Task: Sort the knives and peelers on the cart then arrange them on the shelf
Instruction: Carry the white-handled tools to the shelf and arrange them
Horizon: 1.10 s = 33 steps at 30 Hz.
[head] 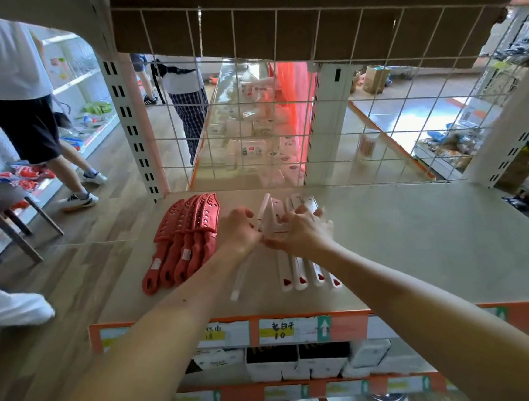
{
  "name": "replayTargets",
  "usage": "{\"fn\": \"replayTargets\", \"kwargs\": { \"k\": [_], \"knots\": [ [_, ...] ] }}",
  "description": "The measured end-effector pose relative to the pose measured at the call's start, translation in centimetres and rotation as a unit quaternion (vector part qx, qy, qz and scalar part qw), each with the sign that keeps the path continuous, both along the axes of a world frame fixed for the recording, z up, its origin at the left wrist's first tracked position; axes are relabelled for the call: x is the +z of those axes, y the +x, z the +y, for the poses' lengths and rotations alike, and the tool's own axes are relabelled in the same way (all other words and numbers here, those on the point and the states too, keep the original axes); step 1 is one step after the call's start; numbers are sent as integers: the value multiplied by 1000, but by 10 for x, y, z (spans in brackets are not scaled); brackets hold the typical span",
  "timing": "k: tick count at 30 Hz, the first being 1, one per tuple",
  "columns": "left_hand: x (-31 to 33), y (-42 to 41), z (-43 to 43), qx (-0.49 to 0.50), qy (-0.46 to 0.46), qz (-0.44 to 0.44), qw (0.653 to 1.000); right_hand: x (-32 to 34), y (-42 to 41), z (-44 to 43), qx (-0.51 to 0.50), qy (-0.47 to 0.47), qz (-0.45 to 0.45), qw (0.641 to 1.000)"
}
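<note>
**A:** Where are the knives?

**B:** On the beige shelf board (418, 235). A fan of red plastic sheathed knives (184, 241) lies to the left. Just right of it is a row of white sheathed knives with red marks near the handle ends (300, 270), handles toward the near edge.

**A:** And the hands?

**B:** Both are at the far end of the white row. The left hand (238, 230) is curled around one more white knife (239, 281), tilted on edge at the row's left side. The right hand (302, 230) lies bent over the row's sheaths; whether it grips or only presses cannot be told.

**A:** What might go wrong?

**B:** If the tilted knife is set down askew, it would probably nudge its neighbours out of line or slide toward the red fan. A sheath could also slip off if pulled by its tip.
</note>
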<state>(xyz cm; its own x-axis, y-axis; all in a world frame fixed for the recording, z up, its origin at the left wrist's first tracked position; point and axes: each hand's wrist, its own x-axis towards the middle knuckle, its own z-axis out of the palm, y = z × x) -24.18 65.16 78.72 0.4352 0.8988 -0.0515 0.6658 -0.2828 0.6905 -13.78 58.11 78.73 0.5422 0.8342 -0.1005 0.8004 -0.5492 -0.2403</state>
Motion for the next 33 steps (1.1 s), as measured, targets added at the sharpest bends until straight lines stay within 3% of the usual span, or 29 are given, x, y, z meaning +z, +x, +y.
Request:
{"fn": "replayTargets", "kwargs": {
  "k": [6,13,18,26,33],
  "knots": [
    [-4,3,-6,-56,27,46,997,2,-4,4,-5,-27,-29,999],
    [-5,-10,-1,-153,37,110,981,0,-2,0,-1,30,-32,999],
    [-8,-8,-8,-131,97,125,979,1,0,-2,10,31,-30,999],
    [-14,-10,-8,-136,85,133,978,-4,6,-5,16,56,-29,998],
    [-16,4,-11,-151,52,134,978,-11,30,-18,-2,114,41,993]
  ]
}}
